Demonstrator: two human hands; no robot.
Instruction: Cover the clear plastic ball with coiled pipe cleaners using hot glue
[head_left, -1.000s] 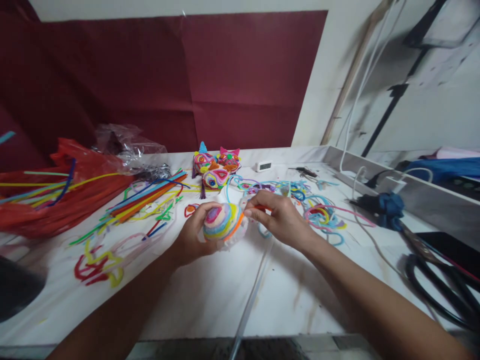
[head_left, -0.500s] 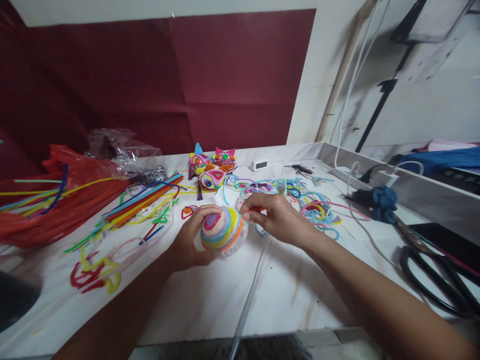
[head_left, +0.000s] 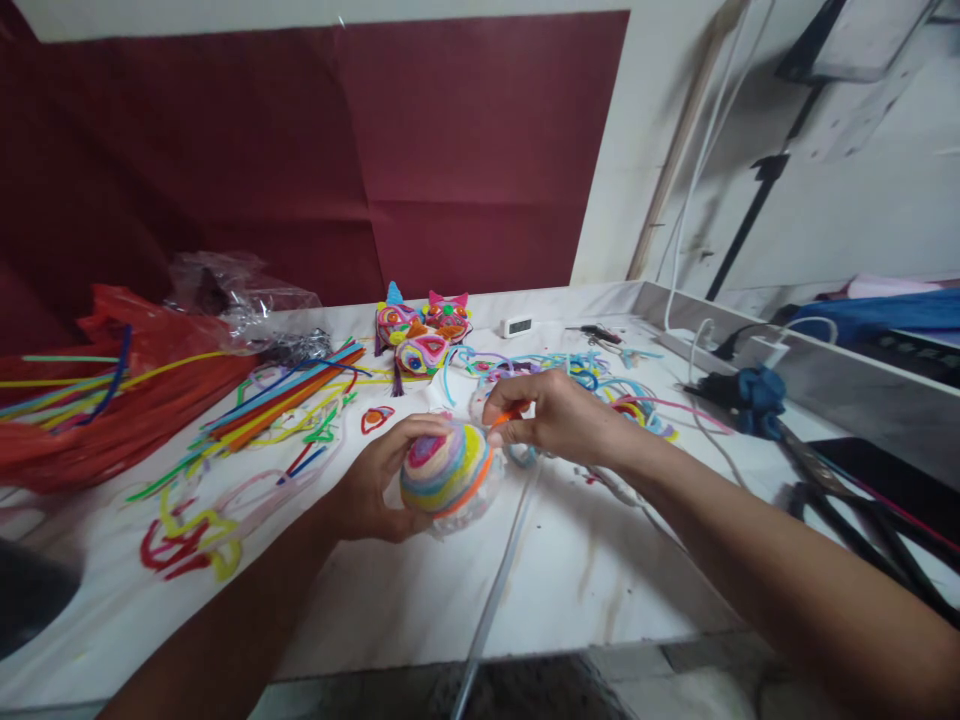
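Note:
My left hand (head_left: 382, 480) is wrapped round the left side of a rounded piece (head_left: 446, 470) covered in rings of coloured fuzzy stem, pink at the centre, then purple, blue, yellow and orange. The piece's right and lower edge looks whitish and clear. At its upper right, my right hand (head_left: 532, 412) pinches an orange stem (head_left: 510, 415), whose other end meets the orange outer ring. A small red and orange eye-shaped piece (head_left: 376, 418) lies on the table behind my left hand.
Finished colourful animal faces (head_left: 424, 338) stand at the back beside a small white display (head_left: 516, 326). Bundled stems (head_left: 285, 398) and a red bag (head_left: 120, 390) lie left. Curled stems (head_left: 577, 372) lie behind my right hand. Black-handled scissors (head_left: 855, 520) and a phone (head_left: 892, 490) lie right.
More orange stem now shows between my right fingers, and the right hand is turned slightly. The rounded piece sits a little lower in view. The camera view has shifted slightly.

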